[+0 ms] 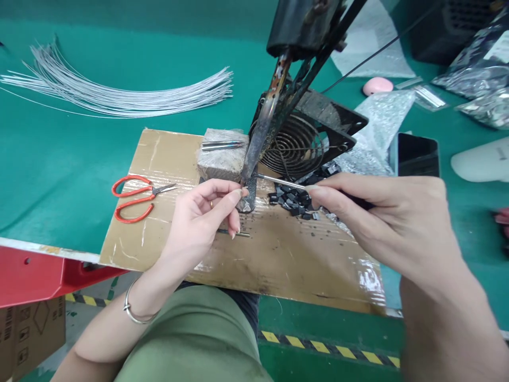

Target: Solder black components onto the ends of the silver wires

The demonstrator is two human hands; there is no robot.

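My left hand is closed in a pinch just below the tip of an upright iron-like tool with a heat-stained metal shaft. What its fingertips hold is too small to make out. My right hand grips a thin metal rod, its far end pointing left close to that tip. Behind the left fingers is a plastic-wrapped block with slim metal rods lying on top. Another thin rod lies on the cardboard under my left hand. Small black plastic pieces are heaped left of my right hand.
Orange-handled scissors lie on the cardboard sheet. A bundle of white wires rests on the green table. A fan with a wire grille stands behind the shaft. Bubble wrap, a phone-like dark slab and a white cup-like object are right.
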